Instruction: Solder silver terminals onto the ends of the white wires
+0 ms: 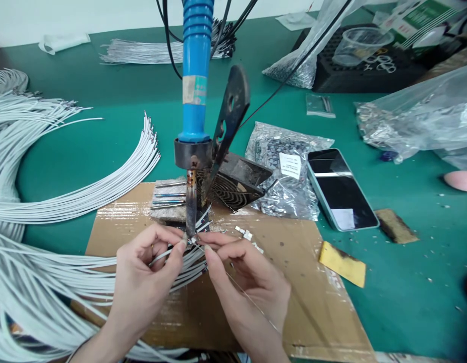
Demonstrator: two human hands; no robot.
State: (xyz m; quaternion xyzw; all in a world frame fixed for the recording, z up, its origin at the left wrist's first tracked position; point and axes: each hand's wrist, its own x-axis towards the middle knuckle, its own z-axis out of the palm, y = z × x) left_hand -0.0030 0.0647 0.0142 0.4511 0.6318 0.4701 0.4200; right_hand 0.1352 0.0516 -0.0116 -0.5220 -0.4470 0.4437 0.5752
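My left hand (150,272) pinches the end of a white cable (163,254) and holds it up to the tip of a blue-handled soldering iron (195,80), which stands upright in a dark metal stand (226,171). My right hand (244,277) pinches a thin solder wire (252,302), its end meeting the iron tip beside the cable end. Both hands work over a brown cardboard sheet (294,282). More white cables (188,267) lie under my hands.
Bundles of white cables (67,191) fan across the green table (407,262) at left. A phone (339,189), a bag of small parts (282,171), a yellow sponge piece (343,263), plastic bags (418,121) and a black tray (369,65) lie to the right.
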